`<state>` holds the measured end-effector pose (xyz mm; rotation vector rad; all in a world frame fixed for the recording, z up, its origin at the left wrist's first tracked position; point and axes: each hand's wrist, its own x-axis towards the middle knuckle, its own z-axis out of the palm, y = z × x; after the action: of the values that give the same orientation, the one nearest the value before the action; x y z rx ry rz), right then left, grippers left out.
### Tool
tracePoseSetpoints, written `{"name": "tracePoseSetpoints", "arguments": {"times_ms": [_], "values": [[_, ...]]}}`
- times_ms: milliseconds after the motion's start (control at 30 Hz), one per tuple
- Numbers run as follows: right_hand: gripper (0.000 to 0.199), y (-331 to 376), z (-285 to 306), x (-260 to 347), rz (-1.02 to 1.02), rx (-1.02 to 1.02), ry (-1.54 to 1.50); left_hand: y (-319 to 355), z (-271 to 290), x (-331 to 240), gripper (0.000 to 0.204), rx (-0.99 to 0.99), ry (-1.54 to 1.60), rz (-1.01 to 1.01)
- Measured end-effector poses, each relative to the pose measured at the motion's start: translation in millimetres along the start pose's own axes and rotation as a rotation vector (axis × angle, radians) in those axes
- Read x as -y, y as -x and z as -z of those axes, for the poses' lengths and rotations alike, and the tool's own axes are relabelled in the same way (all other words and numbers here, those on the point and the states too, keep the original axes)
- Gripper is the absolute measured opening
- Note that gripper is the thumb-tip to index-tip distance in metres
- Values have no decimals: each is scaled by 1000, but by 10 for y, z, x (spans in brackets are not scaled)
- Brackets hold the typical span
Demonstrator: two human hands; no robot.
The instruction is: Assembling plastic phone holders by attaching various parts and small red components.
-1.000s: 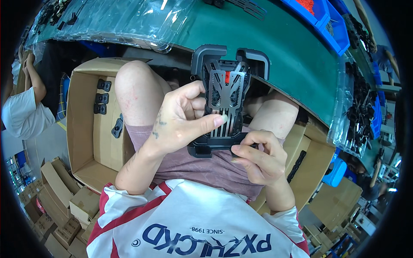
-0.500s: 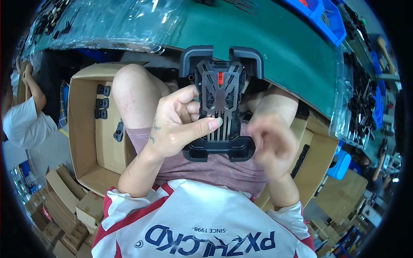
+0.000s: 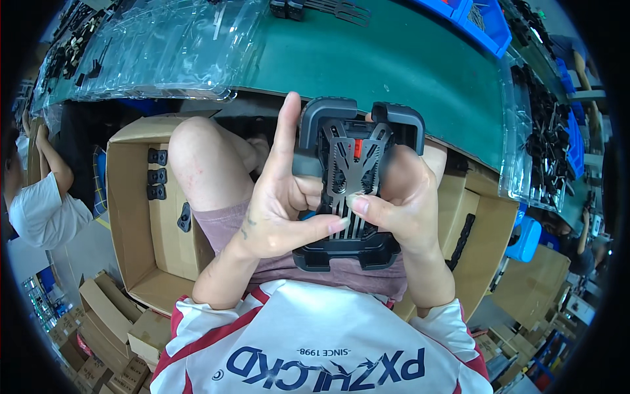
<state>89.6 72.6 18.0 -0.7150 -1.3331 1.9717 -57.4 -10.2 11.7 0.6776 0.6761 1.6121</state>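
Observation:
A black phone holder (image 3: 355, 164) with padded corner jaws at its top and a wide jaw at its bottom is held up over my lap. Slotted metal plates and a small red piece show on its face. My left hand (image 3: 279, 203) grips it from the left, thumb across the lower slotted bars and index finger stretched up beside the top corner. From the right, my right hand (image 3: 413, 203) grasps it too, its thumb pressed on the plate near the left thumb. Most of the fingers behind the holder are hidden.
Ahead stretches a green table (image 3: 321, 59) with clear plastic trays (image 3: 177, 56) at left and blue bins (image 3: 489, 29) at far right. Cardboard boxes (image 3: 134, 217) flank my legs, the left one holding several small black parts. Another person (image 3: 49, 203) sits at far left.
My right hand has come in from the right and taken hold of the phone holder. The holder sits lower and slightly more right in view. My left index finger has stretched upward.

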Motion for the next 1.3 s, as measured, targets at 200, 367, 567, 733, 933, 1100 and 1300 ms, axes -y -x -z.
{"name": "tracePoseSetpoints", "arguments": {"times_ms": [200, 367, 567, 733, 933, 1100, 1300], "values": [[65, -7, -46, 14, 25, -4, -62, 17, 27, 10, 110, -27, -63, -49], [66, -18, -88, 46, 26, 7, -59, 64, 4, 6, 108, -58, -23, -77], [67, -14, -99, 46, 17, 5, -25, 69, 78, -2, 106, 38, -27, -59], [68, -16, -85, 15, 18, 32, -7, 60, -13, -72, 105, -51, -54, -26], [68, -85, -171, 113, -47, -3, -169, 96, 97, -38, 103, 50, -132, -51], [65, -150, -182, 112, -22, -28, -70, 100, 108, -39, 101, 77, -284, -77], [47, -121, -197, 123, -69, -69, -63, 111, 84, -49, 99, 10, -309, -40]]}}
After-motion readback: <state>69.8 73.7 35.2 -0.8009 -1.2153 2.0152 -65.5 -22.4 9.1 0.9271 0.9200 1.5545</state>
